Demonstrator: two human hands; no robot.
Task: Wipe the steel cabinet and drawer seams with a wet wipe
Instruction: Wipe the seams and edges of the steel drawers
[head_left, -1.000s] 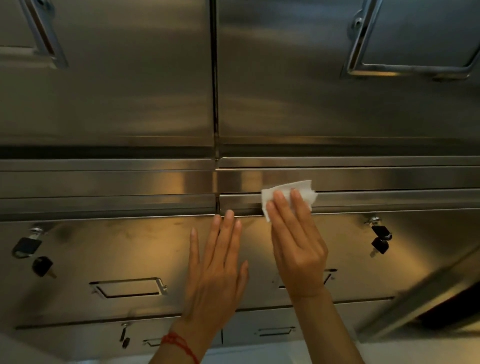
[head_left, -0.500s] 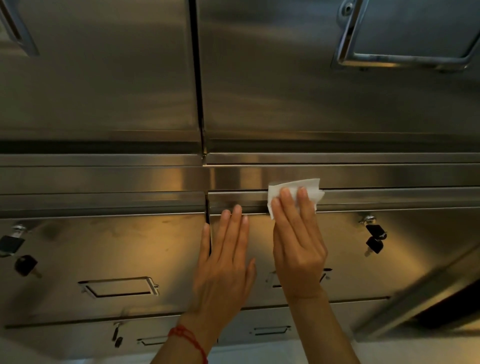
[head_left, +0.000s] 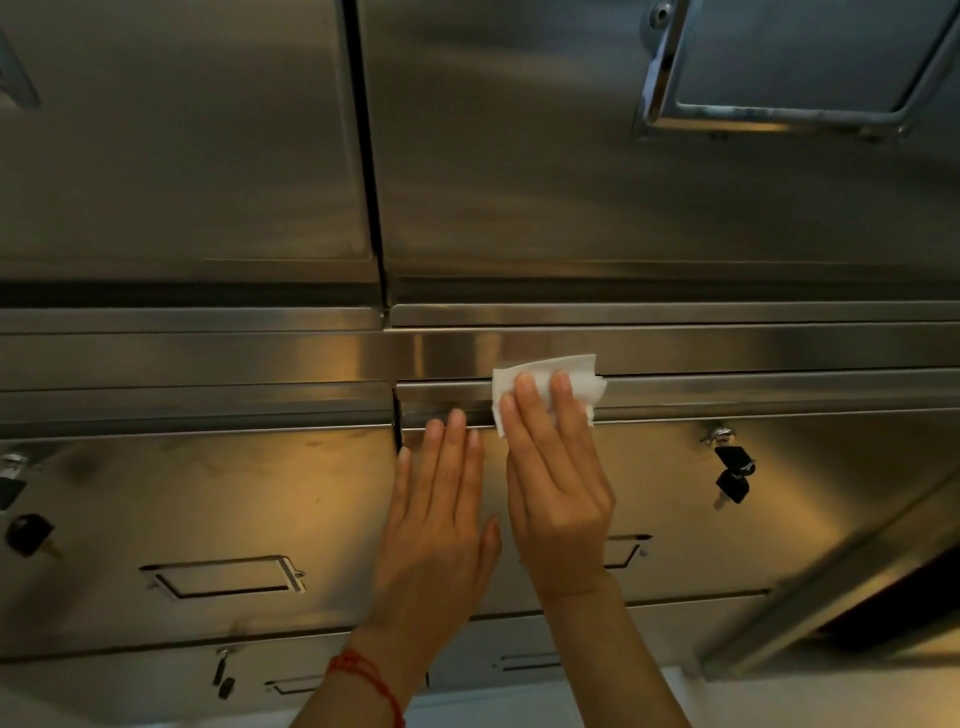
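Wiping the drawer seam (head_left: 727, 375): my flat right hand (head_left: 558, 488) presses the wet wipe (head_left: 545, 382), left hand (head_left: 439, 525) braces open; next, slide along.

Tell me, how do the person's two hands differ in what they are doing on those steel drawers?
The right hand presses a white wet wipe against the seam above the drawer; the left hand holds nothing and rests flat on the drawer front. The right hand reaches higher, up to the seam; the left hand stops just below it. The left wrist wears a red string bracelet; the right wrist is bare. Both lie with straight fingers, side by side.
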